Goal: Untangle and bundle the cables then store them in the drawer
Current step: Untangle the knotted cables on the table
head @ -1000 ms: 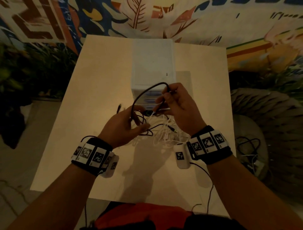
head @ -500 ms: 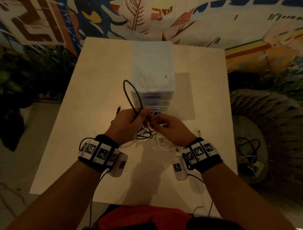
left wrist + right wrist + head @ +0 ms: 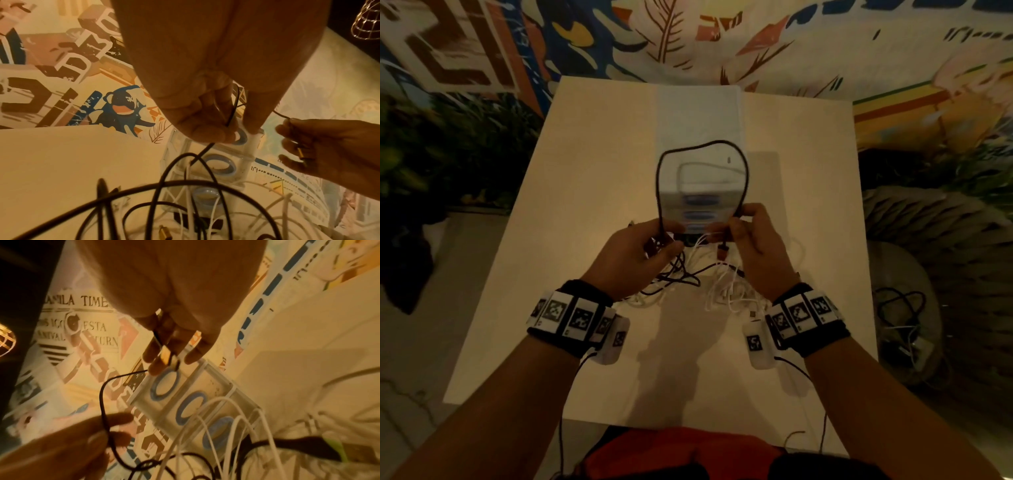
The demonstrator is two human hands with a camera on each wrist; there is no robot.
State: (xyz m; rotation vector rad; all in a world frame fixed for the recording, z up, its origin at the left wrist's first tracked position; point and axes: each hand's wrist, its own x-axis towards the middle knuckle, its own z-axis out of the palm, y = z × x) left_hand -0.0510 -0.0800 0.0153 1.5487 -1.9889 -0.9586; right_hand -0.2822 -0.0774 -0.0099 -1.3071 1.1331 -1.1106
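Left hand [image 3: 635, 255] pinching black cable [image 3: 702, 145] loop, right hand [image 3: 755, 245] fingers curled round its plug end, white cables [image 3: 726, 291] tangled on table [image 3: 592, 192], 3-drawer unit [image 3: 700, 137] behind

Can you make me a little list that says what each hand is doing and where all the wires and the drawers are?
left hand: pinches the black cable near the tangle
right hand: holds the same cable near its plug
black cable: arches up in a loop between both hands
white cables: tangled with black ones on the table
drawer unit: behind the hands, all drawers closed
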